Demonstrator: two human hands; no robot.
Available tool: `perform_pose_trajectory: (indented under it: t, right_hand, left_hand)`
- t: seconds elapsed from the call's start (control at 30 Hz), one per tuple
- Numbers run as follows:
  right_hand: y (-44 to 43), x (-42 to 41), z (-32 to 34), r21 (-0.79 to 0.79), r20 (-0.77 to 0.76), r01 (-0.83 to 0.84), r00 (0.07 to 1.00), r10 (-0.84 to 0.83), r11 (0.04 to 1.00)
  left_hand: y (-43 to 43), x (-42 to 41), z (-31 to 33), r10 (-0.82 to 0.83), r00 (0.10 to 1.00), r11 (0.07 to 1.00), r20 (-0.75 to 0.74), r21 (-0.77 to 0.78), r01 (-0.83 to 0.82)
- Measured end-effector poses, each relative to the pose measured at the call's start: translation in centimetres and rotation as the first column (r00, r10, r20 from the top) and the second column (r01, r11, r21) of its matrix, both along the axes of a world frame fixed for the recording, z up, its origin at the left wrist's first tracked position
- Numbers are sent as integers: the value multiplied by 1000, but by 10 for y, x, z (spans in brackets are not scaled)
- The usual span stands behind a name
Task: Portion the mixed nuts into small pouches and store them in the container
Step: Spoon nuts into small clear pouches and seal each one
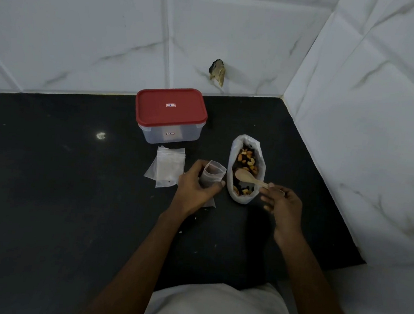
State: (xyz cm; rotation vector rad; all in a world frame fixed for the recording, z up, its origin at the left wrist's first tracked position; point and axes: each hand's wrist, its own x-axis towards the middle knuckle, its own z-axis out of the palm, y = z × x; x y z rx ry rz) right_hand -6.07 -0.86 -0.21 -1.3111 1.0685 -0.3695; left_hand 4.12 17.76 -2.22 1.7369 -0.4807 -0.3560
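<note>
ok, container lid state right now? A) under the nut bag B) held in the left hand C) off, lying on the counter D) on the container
D: the red lid sits closed on the clear container at the back of the counter, while the left hand holds an open pouch.

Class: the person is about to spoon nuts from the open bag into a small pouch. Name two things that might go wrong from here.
1. The left hand holds the small pouch beside the bag of mixed nuts, not over it, so nuts may drop from the wooden spoon onto the counter.
2. The soft bag stands unsupported; scooping might tip it.
</note>
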Motion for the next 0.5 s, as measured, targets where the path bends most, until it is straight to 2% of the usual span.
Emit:
perform_pose_trajectory:
  t: [0.17, 0.23, 0.27, 0.33, 0.4, 0.43, 0.5]
  right_hand:
    - [-9, 2, -22, -270, -296, -204, 948, 121, 941]
    - [-11, 4, -23, -325, -356, -266, 924, 143, 908]
    - [-11, 5, -23, -377, -380, -292, 914, 142, 879]
    - [-9, 8, -22, -553, -433, -360, 895, 111, 752]
    - [3, 13, -11, -662, -377, -361, 918, 125, 657]
    - [12, 16, -5, -658, -312, -360, 930, 196, 662]
    - [35, 24, 9, -515, -155, -413, 907, 392, 751]
  left_hand:
    - [4, 1, 1, 23, 999, 999, -46, -24, -24]
    - [7, 1, 0, 29, 998, 999, -62, -29, -31]
    - [8, 2, -1, 30, 997, 999, -68, -30, -33]
    - [11, 5, -1, 35, 996, 998, -86, -39, -39]
    - [13, 7, -2, 48, 992, 997, -121, -51, -55]
    - [14, 8, -2, 55, 988, 996, -143, -60, -64]
    - [16, 8, -3, 64, 985, 995, -158, -66, -76]
